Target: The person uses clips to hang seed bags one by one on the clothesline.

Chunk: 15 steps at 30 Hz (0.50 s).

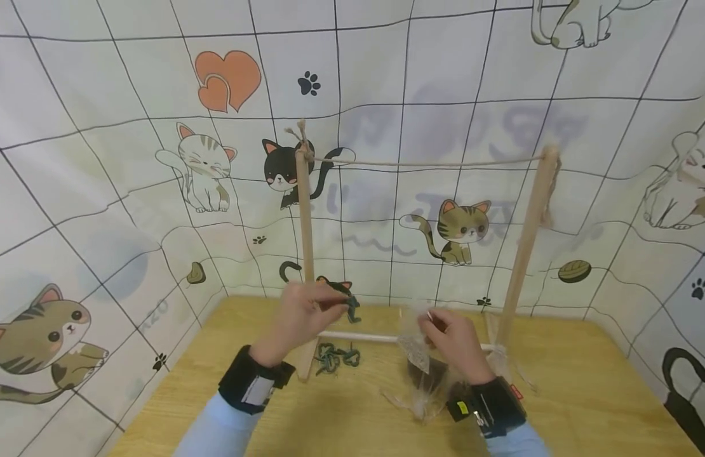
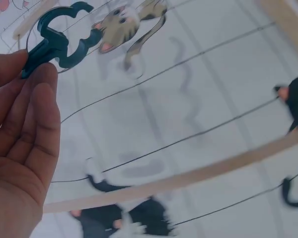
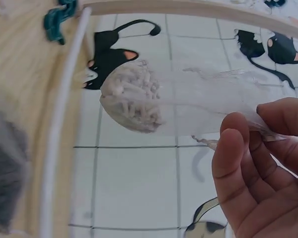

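Note:
My left hand [image 1: 303,319] pinches a dark green spring clip [image 2: 59,44] by its handle end, and the clip's curved jaws stand apart. In the right wrist view, my right hand [image 3: 268,163] pinches the top of a clear plastic bag [image 3: 188,99]. Pale, small short pieces [image 3: 134,96] lie gathered at the bottom of that bag, which hangs above the table. Under it, a second clear bag with dark contents [image 1: 429,374] sits on the wood. Several more green clips [image 1: 332,357] lie in a cluster by the left post's foot.
A wooden frame stands on the table [image 1: 352,412]: a left post [image 1: 304,216], a right post [image 1: 526,247], a string [image 1: 421,164] tied between their tops, and a white rod [image 1: 361,336] low down. Behind is a cat-printed cloth [image 1: 369,76].

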{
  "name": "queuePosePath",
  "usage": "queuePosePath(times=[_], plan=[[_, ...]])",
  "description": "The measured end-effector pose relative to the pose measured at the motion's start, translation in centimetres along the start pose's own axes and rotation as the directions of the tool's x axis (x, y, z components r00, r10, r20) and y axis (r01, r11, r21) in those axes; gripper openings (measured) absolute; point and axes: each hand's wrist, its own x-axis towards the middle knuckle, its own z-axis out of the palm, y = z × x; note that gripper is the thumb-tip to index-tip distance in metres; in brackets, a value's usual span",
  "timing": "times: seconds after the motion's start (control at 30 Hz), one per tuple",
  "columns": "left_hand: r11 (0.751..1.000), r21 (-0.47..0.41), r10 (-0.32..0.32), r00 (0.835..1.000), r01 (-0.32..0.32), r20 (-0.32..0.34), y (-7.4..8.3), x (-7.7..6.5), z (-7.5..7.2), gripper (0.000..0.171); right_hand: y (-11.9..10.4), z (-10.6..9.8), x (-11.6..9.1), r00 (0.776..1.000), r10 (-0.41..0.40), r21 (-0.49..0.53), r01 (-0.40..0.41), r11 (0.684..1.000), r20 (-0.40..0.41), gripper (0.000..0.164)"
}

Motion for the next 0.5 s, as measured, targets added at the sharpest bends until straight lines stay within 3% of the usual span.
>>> queuePosePath(times=[0.1,0.33,0.5], plan=[[0.998,0.042,0.054,0.998,-0.053,-0.014,0.7,2.9,-2.5,0.012,-1.3,-0.2,1.8,0.999,-0.043,0.022,0.042,0.999,0.029,0.023],[0.986,0.161,0.053,0.999,-0.051,-0.008,2.9,9.6,-7.4,0.013,-5.1,-1.0,6.1,0.983,-0.171,0.036,0.169,0.985,0.063,0.022],[0.959,0.284,0.036,0.999,-0.025,-0.034,4.0,13.7,-9.8,0.009,-8.4,-1.7,9.1,0.979,-0.189,0.082,0.182,0.980,0.080,0.015]])
